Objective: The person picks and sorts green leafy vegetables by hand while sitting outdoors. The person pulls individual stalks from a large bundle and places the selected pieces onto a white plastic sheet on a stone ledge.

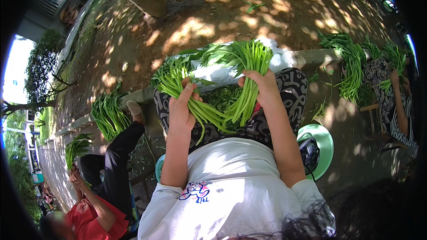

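Observation:
My left hand (183, 106) is closed round a bunch of long-stemmed leafy greens (171, 82), its leaves pointing up and away and its stem ends hanging toward my lap. My right hand (263, 84) grips a second, thicker bunch of leafy greens (247, 102), with the thumb across the stems. The lower stem ends of the two bunches meet above my patterned lap. Beyond my hands lies a white plastic sheet (213, 74) with green leaves over it. Loose greens (223, 98) lie between the bunches.
A low stone kerb (307, 56) runs past my knees, with bare soil beyond. Beside my right hip stands a light green basin (327, 146) with a dark bag (308, 153). Greens lie in heaps left (106, 115) and right (351, 71); people on both sides hold greens.

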### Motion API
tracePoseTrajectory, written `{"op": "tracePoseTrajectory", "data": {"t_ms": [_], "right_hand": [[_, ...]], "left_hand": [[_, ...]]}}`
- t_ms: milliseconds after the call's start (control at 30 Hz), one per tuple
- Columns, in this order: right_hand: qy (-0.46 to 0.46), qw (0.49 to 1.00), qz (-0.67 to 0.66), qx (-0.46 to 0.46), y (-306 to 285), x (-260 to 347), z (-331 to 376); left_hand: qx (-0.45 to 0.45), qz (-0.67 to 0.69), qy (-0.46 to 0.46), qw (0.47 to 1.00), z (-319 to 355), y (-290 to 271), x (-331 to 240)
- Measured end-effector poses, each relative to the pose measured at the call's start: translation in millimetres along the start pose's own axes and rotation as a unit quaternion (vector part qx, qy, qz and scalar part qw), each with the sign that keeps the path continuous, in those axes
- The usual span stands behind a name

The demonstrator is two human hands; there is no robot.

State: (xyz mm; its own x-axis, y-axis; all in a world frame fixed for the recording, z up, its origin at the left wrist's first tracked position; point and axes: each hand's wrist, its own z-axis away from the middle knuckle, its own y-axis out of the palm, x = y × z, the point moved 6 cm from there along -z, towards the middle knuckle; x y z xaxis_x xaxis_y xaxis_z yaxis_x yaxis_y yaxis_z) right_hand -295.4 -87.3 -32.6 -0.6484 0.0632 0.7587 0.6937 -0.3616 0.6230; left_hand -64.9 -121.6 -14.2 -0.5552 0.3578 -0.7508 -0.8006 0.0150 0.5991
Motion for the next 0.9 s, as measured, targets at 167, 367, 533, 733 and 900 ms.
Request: {"op": "tracePoseTrajectory", "data": {"t_ms": [167,367,533,733,900], "right_hand": [[0.018,0.998,0.051,0.017,-3.4,-2.6,-0.8],[0.015,0.988,0.096,0.117,37.5,-24.7,12.4],[-0.057,0.963,0.151,0.217,76.2,-26.6,26.0],[-0.159,0.912,0.344,0.158,70.6,-33.0,30.0],[-0.099,0.949,0.256,0.157,64.4,-29.7,23.9]], "left_hand": [[0.027,0.067,-0.021,0.997,-5.2,-1.5,7.1],[0.048,0.087,-0.064,0.993,-3.1,13.3,20.3],[0.055,0.053,-0.043,0.996,1.4,19.0,24.1],[0.032,0.014,-0.010,0.999,8.3,28.0,17.7],[0.028,-0.021,-0.025,0.999,6.2,20.6,17.3]]}}
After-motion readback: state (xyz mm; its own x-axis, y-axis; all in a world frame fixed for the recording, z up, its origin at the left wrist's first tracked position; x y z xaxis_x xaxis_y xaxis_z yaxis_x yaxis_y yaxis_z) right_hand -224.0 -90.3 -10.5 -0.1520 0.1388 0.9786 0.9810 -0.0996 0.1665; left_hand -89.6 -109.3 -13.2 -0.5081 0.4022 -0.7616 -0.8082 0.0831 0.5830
